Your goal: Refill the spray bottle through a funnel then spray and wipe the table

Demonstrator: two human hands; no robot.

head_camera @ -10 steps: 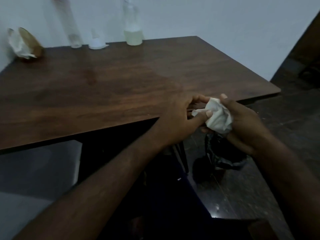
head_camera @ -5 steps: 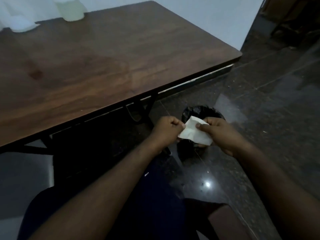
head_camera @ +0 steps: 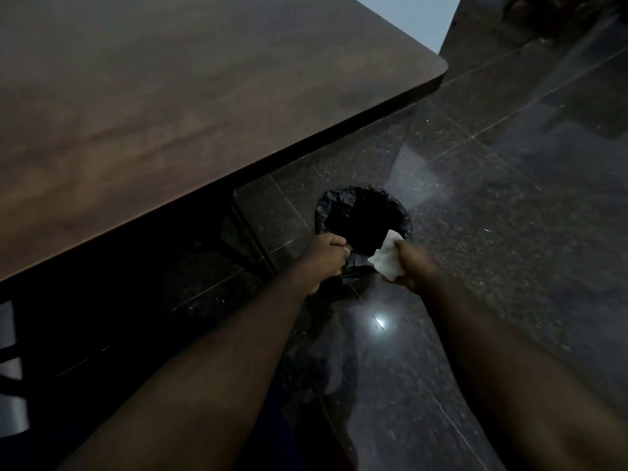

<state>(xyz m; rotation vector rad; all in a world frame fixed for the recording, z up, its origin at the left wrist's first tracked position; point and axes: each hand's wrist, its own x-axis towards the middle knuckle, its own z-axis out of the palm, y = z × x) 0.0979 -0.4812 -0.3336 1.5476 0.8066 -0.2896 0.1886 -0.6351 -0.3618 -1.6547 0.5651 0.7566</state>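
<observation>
A dark wood-grain tabletop [head_camera: 176, 107] fills the upper left of the view, its rounded far-right corner reaching toward a pale wall at the top. Beneath its near edge the black frame legs show in shadow. The rest of the room is dark, polished speckled stone floor [head_camera: 492, 205], with thin tile joints and a small bright reflection of a light between the two forearms.

On the floor, just right of the tabletop's near edge, stands a small bin lined with a black plastic bag [head_camera: 343, 207]; its mouth is open and the inside is too dark to tell what it holds.

The left hand [head_camera: 326, 258] is at the near-left rim of the bin, fingers curled shut and apparently pinching the bag's edge, though the grip is hard to make out. The right hand [head_camera: 413, 263] is closed around a crumpled white tissue [head_camera: 385, 263], which sticks out to the left of the hand and lies over the near-right rim of the bin, just at its mouth. The tissue is well below and off the tabletop.
</observation>
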